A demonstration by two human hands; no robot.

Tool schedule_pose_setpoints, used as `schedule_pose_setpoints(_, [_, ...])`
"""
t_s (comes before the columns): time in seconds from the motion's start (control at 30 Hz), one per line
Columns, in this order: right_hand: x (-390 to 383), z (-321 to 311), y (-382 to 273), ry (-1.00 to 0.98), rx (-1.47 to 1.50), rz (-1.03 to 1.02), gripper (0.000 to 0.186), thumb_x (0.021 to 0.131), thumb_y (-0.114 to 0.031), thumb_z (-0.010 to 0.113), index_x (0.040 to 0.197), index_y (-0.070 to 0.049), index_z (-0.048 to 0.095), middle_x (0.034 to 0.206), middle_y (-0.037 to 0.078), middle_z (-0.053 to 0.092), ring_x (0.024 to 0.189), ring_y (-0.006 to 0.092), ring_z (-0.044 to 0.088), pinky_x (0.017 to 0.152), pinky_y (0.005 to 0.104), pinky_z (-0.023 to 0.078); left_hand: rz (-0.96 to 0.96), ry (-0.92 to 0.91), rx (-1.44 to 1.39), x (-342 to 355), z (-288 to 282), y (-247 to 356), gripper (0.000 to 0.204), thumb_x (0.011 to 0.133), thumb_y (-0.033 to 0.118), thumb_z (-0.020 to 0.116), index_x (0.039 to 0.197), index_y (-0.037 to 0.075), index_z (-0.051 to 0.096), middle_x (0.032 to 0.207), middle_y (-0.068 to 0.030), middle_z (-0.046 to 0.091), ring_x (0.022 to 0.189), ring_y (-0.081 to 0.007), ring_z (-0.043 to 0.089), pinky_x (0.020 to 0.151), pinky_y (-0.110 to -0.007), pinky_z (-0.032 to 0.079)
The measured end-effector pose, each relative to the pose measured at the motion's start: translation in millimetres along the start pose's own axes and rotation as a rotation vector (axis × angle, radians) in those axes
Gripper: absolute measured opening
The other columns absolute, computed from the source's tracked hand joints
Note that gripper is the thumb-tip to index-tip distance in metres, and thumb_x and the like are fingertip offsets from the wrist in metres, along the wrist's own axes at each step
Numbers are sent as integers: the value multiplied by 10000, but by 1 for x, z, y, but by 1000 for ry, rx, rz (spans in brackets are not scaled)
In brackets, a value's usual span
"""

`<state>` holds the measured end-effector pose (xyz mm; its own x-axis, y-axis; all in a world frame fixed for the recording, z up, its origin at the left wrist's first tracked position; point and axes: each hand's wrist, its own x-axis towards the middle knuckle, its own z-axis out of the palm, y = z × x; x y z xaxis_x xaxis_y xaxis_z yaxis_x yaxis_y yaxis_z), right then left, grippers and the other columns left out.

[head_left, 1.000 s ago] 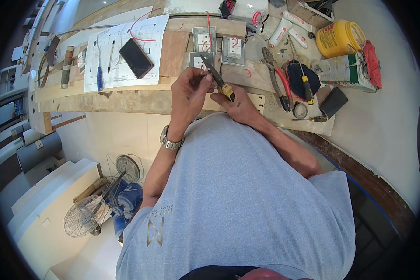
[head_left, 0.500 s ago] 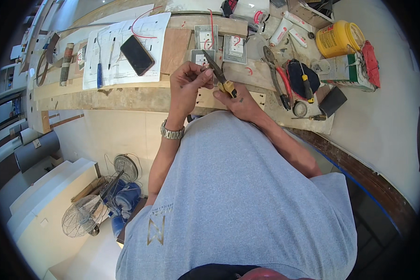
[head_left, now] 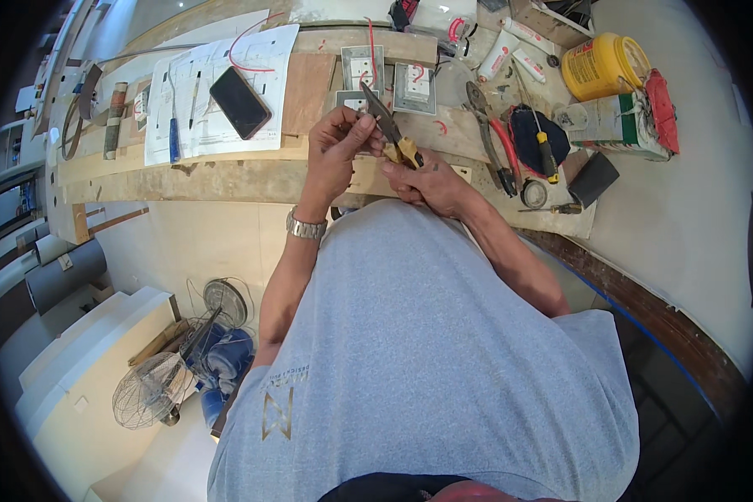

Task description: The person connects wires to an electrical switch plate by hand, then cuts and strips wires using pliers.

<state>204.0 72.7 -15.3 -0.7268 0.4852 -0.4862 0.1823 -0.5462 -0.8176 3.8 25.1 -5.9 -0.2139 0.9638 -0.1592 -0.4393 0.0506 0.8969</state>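
Observation:
My right hand is wrapped around the yellow handles of long-nose pliers, whose dark jaws point up and to the left. Beside the jaws, my left hand pinches something small between thumb and fingers; it is too hidden to name. Just beyond my hands stand grey electrical boxes with white sockets: one box behind the pliers' tip, another box to the right, and a third box partly covered by my left hand. A red wire rises from the back box.
On the wooden bench, a phone lies on printed drawings beside a blue-handled screwdriver. To the right are red-handled cutters, a yellow-and-black screwdriver, a tape roll and a yellow tub.
The view has shifted slightly, moving the bench a little left in the picture. Both hands keep their grip, and the pliers stay close to the left fingertips.

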Motion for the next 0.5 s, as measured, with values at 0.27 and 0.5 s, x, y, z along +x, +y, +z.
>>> schedule_pose_setpoints(0.27, [0,-1,-11,196,-285,-125,308,1015,-265,752,1130,-43,571,810,125,661,686,299,642,633,411,504,7,92,378,6,8,15,163,1068,158,708,983,34,645,864,-74,731,711,-128,677,640,-263,547])
schedule_pose_setpoints(0.5, [19,-13,19,596,-1115,-482,280,1041,-283,737,1106,-78,558,762,34,589,542,163,533,504,338,438,-19,75,278,8,5,2,150,1066,151,704,974,47,647,852,-71,727,699,-132,673,638,-283,543])
